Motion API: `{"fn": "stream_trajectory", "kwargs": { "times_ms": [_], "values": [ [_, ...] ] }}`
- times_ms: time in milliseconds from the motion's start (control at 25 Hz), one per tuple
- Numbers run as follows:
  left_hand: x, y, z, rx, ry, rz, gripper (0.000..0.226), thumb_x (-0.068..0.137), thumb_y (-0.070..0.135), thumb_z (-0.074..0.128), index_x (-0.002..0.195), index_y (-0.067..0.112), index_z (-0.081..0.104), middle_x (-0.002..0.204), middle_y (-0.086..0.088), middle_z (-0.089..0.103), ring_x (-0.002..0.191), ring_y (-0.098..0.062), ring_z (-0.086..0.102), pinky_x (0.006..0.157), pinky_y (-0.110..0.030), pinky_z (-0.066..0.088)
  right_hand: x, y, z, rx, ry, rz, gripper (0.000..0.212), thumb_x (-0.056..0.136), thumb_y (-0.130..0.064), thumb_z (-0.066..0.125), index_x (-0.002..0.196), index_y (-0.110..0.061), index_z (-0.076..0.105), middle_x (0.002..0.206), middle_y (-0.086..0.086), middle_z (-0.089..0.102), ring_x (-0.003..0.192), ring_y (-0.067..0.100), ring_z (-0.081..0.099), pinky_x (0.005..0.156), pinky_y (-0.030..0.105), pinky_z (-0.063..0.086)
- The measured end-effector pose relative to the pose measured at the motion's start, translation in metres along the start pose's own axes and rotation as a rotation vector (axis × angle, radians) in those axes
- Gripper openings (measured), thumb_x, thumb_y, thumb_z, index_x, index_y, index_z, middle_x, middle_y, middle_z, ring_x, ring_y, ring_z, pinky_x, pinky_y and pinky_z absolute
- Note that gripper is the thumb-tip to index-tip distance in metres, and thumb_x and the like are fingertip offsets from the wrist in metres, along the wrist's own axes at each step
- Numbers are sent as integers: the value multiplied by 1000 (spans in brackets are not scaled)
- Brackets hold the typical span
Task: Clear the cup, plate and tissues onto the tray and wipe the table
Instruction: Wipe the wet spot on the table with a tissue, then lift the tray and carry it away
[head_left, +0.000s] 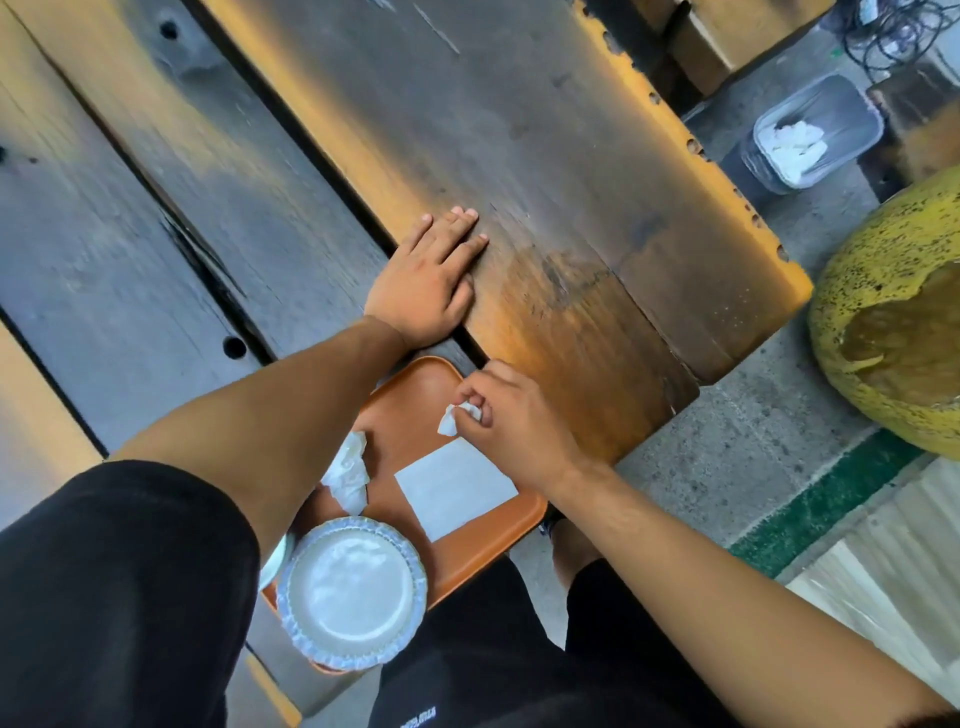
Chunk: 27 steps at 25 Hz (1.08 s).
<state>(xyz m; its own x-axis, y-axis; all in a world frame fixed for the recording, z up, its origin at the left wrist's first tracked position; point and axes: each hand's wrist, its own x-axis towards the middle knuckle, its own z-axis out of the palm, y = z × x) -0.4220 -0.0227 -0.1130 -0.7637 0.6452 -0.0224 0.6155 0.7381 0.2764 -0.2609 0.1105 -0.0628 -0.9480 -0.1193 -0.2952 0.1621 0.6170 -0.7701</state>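
Dark plank table (545, 156) under flat, spread left hand (423, 280); right hand (511, 415) pinches a crumpled tissue (457, 418) above the orange tray (415, 415) holding plate (352, 592), so I judge careless release could drop it off the overhanging edge.

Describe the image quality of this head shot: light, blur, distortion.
Head view: warm light streaks the table; motion blur smears its far planks and the plate; wide-angle bending curves the edges; left hand and right hand, pinching a tissue, stay fairly sharp.
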Motion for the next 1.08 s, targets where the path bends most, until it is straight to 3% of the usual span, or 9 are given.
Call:
{"fn": "stream_trajectory", "kwargs": {
  "times_ms": [240, 520, 600, 680, 840, 960, 1080],
  "values": [
    [-1, -5, -1, -66, -46, 12, 58, 97, 31, 44, 152, 11, 44, 165, -12, 30, 155, -29, 24, 128, -48, 13, 24, -23, 35, -132, -92, -160, 13, 91, -19, 68, 94, -6, 66, 101, 8, 60, 81, 27, 60, 75, 43, 51],
    [-1, -5, -3, -73, -94, -16, 62, 97, 35, 41, 155, 15, 40, 168, -8, 25, 157, -23, 18, 129, -43, 8, 32, -21, 42, -169, -165, -190, 17, 89, -23, 72, 98, -9, 67, 100, 2, 58, 78, 13, 51, 76, 40, 52],
    [-1, -5, -6, -89, -107, -23, 62, 97, 34, 43, 155, 15, 39, 168, -7, 25, 157, -22, 17, 129, -42, 8, 31, -20, 38, -150, -135, -232, 14, 90, -23, 70, 98, -12, 67, 99, -1, 57, 75, 3, 41, 75, 36, 51],
    [0, -4, -9, -142, -119, -38, 60, 96, 31, 47, 154, 14, 42, 167, -7, 26, 157, -21, 18, 129, -41, 7, 32, -18, 31, -156, -55, -256, 11, 93, -23, 65, 98, -13, 68, 98, -2, 58, 76, 3, 42, 74, 34, 50],
    [-3, -9, -16, -211, -137, -30, 53, 96, 22, 52, 147, 6, 51, 163, -10, 34, 155, -24, 26, 129, -41, 13, 42, -11, 12, -238, 46, -254, 17, 94, -22, 62, 106, -12, 69, 106, 2, 64, 103, 20, 56, 92, 36, 49],
    [-31, -27, -26, -204, -119, -46, 48, 97, 17, 52, 143, 3, 55, 159, -12, 41, 152, -27, 33, 127, -43, 20, 50, -8, -2, -284, -14, -224, 34, 96, -28, 60, 127, -15, 65, 128, 0, 63, 123, 18, 51, 107, 31, 42],
    [-74, -53, -37, -207, -80, -171, 46, 96, 16, 53, 140, 3, 57, 156, -14, 46, 150, -29, 37, 126, -45, 25, 53, -4, -8, -358, -68, -183, 44, 101, -31, 55, 140, -13, 57, 146, 1, 54, 138, 16, 41, 116, 29, 30]
  ]
}}
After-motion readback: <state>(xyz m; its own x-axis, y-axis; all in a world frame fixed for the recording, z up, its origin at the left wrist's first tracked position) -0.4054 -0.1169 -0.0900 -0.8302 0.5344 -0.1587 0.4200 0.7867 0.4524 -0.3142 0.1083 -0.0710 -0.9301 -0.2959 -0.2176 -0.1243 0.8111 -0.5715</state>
